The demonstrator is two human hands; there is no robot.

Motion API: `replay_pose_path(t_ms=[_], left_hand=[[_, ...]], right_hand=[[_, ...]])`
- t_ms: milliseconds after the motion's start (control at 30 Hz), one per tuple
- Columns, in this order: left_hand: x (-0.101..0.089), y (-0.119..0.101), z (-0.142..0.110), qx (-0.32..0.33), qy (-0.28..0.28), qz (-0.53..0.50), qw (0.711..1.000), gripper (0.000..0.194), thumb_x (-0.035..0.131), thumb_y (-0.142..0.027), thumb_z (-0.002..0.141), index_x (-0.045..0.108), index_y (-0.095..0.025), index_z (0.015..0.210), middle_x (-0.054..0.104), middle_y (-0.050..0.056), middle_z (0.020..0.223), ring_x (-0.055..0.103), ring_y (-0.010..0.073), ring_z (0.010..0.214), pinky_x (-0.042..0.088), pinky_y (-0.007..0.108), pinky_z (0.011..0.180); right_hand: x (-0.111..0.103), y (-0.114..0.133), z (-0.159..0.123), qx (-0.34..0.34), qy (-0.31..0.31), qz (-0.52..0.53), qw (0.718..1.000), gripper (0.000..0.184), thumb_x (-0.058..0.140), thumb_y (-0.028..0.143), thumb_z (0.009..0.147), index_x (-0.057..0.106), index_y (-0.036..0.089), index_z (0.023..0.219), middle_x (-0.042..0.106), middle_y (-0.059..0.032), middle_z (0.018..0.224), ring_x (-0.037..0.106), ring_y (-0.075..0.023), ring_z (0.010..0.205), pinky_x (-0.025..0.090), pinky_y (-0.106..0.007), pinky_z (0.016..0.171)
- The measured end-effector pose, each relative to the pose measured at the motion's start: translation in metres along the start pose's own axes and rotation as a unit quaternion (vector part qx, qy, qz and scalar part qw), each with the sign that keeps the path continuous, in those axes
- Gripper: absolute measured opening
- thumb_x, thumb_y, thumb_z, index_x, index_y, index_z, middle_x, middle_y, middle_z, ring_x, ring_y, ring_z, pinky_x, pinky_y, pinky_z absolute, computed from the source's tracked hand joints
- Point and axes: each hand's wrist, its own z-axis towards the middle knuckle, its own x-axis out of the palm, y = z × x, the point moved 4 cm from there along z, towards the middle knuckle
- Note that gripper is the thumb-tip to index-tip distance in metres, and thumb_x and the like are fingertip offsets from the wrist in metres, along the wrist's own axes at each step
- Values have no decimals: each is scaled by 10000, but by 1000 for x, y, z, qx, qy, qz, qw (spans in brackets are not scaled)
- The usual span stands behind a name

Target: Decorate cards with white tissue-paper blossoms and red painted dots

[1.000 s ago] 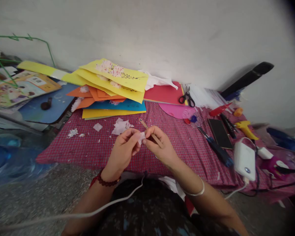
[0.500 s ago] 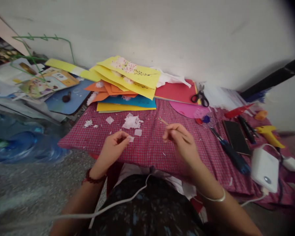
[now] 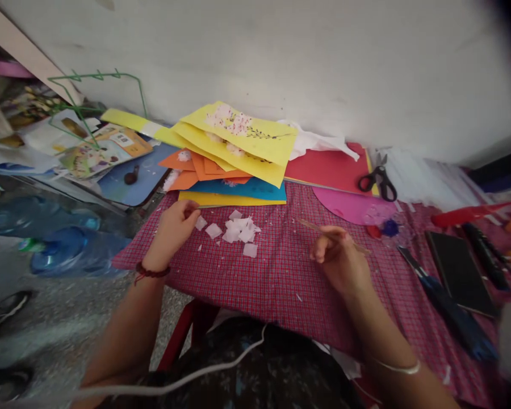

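My right hand point(image 3: 343, 255), fingers curled, holds a thin pencil-like wooden stick point(image 3: 309, 225) above the cloth, its far end pointing left. At the left, my left hand point(image 3: 172, 233) is low by the yellow sheet's edge. Its thumb and fingers are pressed together; whatever they may hold is hidden. Close beside those fingertips lies a small white paper square point(image 3: 200, 222), with another square point(image 3: 213, 230) a little to its right. Between my hands is a loose heap of thin white paper squares point(image 3: 239, 228). One more square point(image 3: 250, 250) lies just below the heap.
Yellow sheets with blossom pictures point(image 3: 238, 139) top a colourful paper stack at the back. Black scissors point(image 3: 378, 179) rest on red sheets point(image 3: 327, 167). A utility knife point(image 3: 447, 312) and a dark flat rectangle point(image 3: 460, 270) lie right. Blue plastic bottles point(image 3: 76, 250) are at floor level left.
My hands have come apart. The left one carried a paper square away from the stick, then moved left past the heap. The right still holds the stick. The view has turned left.
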Motion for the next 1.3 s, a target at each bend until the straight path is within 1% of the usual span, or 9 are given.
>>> replay_pose_path(t_ms=[167,367,500,567,700,867,1100,1200,1300], left_hand=[[5,9,-3,30,65,143,987,260,531,-306,847,675,-148,995,663,148,1054,650,292,949,514,434,889],[9,3,1,10,86,141,986,122,586,-311,795,598,-199,750,635,93,837,620,277,844,506,419,794],[2,-1,-4,-38,48,-29,998,122,621,-322,752,579,-213,719,644,45,766,598,219,747,476,352,711],[1,-10,-12,-60,46,-150,986,136,649,-329,750,582,-211,741,646,25,750,587,181,689,462,313,658],[15,-42,-26,-75,105,-340,931,196,724,-288,722,599,-211,853,616,-22,695,532,115,563,404,240,531],[38,-85,-39,-18,168,-399,901,311,729,-220,741,618,-196,1031,685,-1,835,624,123,719,476,238,638],[67,-117,-62,30,127,-368,921,302,680,-197,793,587,-210,1080,650,-4,836,626,140,748,491,268,662],[75,-123,-66,60,69,-315,945,310,660,-182,793,589,-214,1094,629,-16,810,613,134,729,483,269,673],[80,-126,-66,51,42,-296,953,303,652,-201,806,576,-212,1099,603,-37,753,579,120,651,467,261,642]], right_hand=[[-2,2,-2,16,4,16,1000,304,554,532,949,735,292,992,609,28,562,530,-112,503,488,-250,570],[-2,5,-4,8,0,14,1000,309,558,533,946,730,280,989,611,23,559,534,-115,502,467,-251,551],[-1,5,-5,3,-3,13,1000,297,552,515,955,725,275,979,609,26,548,530,-115,489,449,-248,532],[-1,4,-5,1,-3,12,1000,293,555,513,954,721,274,981,609,29,548,529,-115,488,450,-249,530],[-1,-1,-6,2,3,9,1000,340,552,564,941,711,265,978,617,29,562,530,-116,485,454,-250,521],[-2,-6,-8,4,-9,-10,1000,410,562,611,916,718,236,967,687,0,722,573,-106,527,475,-257,536],[4,-4,-10,-8,-13,-57,998,209,647,435,914,686,237,968,680,26,716,592,-93,550,453,-235,540],[16,3,-11,-31,0,-101,994,207,586,420,953,665,236,1002,669,30,706,597,-98,569,467,-243,556],[35,10,-10,-54,30,-149,987,190,569,407,957,640,233,976,669,24,716,601,-106,599,494,-260,591]])
